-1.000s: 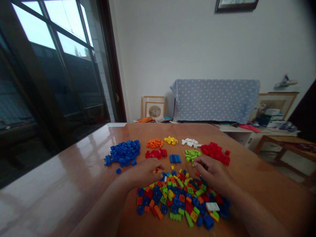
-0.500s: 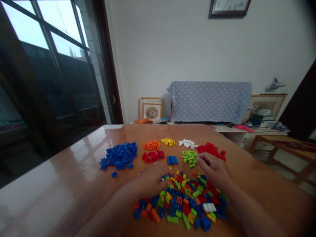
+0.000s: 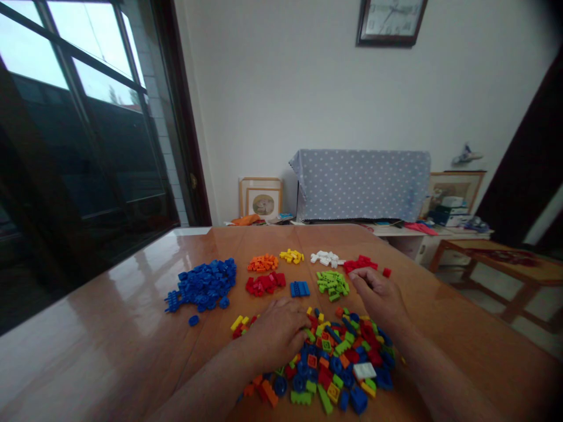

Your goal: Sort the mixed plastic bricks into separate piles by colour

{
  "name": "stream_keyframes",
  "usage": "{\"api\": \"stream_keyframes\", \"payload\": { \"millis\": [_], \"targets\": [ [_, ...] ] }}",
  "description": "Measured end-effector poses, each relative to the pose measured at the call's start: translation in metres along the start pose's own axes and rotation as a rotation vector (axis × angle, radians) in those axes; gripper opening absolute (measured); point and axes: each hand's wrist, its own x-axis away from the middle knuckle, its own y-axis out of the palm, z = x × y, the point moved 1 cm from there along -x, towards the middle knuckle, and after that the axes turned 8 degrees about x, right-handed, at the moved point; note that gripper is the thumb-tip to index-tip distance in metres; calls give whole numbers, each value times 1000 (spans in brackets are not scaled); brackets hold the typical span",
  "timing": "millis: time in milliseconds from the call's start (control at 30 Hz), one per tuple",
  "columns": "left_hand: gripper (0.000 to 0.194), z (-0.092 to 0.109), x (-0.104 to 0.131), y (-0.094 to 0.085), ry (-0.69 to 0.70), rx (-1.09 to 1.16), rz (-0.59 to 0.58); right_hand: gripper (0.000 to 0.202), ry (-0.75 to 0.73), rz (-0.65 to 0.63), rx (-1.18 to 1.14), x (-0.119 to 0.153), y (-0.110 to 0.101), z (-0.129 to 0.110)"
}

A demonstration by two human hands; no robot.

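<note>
My left hand (image 3: 281,328) reaches over a mixed heap of toy building bricks (image 3: 325,375) near me, palm down. Its fingers are bent a little, with the thumb apart, and the tips rest at the heap's upper left part. My right hand (image 3: 379,296) hovers to the right, between the heap and the small pile of red bricks (image 3: 359,264). Its fingers are curled in and the thumb presses against the index finger; anything in the pinch is hidden. Close to its thumb lies a pile of lime green bricks (image 3: 333,285).
Sorted piles lie farther back: blue pieces (image 3: 206,284), orange bricks (image 3: 263,262), yellow bricks (image 3: 291,256), white bricks (image 3: 325,258), more red pieces (image 3: 265,283) and a blue block group (image 3: 299,289). A single round blue piece (image 3: 194,320) sits on the wooden table (image 3: 109,328).
The camera view has tilted up and shifted right slightly. Yellow and red bricks left of my left hand now show. My right hand stays curled beside the green and red piles.
</note>
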Motion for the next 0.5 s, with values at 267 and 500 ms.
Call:
{"api": "stream_keyframes", "payload": {
  "millis": [267, 500],
  "targets": [
    [8, -2, -2, 1, -4, 29, 60, 31, -35, -62, 15, 2, 7, -2],
    [17, -1, -3, 1, -11, 60, 32, 28, -106, -174, 21, 8, 10, -13]
  ]
}}
